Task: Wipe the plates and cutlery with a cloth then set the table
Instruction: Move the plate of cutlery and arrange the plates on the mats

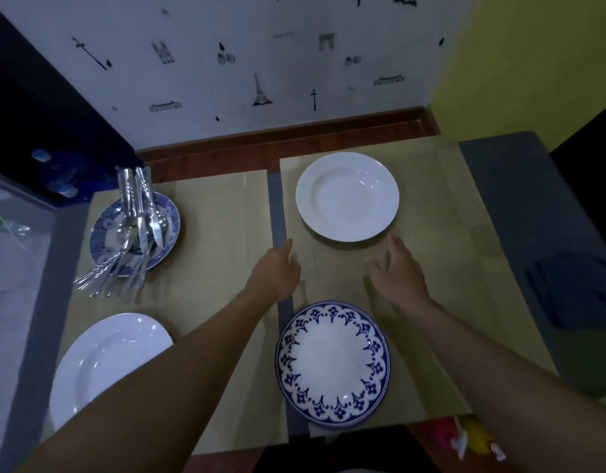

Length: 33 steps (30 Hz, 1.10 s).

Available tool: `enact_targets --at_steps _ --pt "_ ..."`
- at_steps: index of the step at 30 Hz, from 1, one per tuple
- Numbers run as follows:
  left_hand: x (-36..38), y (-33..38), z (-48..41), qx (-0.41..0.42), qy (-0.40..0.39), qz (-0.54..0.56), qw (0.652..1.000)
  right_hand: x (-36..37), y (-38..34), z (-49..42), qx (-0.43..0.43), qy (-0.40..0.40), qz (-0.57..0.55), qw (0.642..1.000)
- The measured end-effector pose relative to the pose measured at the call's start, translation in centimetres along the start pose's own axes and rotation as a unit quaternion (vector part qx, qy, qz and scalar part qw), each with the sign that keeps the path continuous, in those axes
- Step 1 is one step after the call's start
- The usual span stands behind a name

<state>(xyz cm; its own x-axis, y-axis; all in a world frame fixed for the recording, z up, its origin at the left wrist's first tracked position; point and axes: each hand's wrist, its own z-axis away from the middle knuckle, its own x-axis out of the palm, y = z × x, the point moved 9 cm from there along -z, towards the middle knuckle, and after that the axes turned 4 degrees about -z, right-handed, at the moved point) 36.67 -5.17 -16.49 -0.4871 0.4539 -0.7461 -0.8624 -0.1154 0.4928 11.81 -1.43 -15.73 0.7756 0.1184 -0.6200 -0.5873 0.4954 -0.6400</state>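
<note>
The left hand (277,269) is held low over the table (209,216), back upward, thumb pointing ahead, fingers loosely bent and gripping nothing. The right hand (398,273) is stretched out level with it, well apart from it, fingers spread and relaxed, nothing held. Whether either palm touches the brown paper sheets (441,233) cannot be told. Both forearms are extended from the near edge, the left one passing over the rim of the near white plate (107,356) at the lower left.

Just beyond the right fingertips the far white plate (347,196) is set flat on the paper, its near rim close to them but apart. Between and below the two wrists the blue-rimmed plate (332,363) is laid flat at the near edge. Far to the left of the left hand a blue patterned plate (103,233) is seen, with the cutlery (137,227) piled on it, handles jutting past its rim both toward the wall and toward the near side
</note>
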Motion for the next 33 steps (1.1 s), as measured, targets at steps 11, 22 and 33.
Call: enact_targets --at_steps 11,22,33 --pt "4.0 -3.3 9.1 0.009 -0.029 -0.039 0.999 5.4 4.6 9.8 0.028 0.001 -0.004 1.0" --pt "5.6 -3.1 10.9 0.025 -0.033 -0.002 0.999 5.1 6.4 12.5 0.037 0.067 0.012 0.997" --pt "5.7 3.8 7.9 0.06 -0.026 -0.017 0.998 -0.7 7.5 7.6 0.021 0.082 0.028 0.996"
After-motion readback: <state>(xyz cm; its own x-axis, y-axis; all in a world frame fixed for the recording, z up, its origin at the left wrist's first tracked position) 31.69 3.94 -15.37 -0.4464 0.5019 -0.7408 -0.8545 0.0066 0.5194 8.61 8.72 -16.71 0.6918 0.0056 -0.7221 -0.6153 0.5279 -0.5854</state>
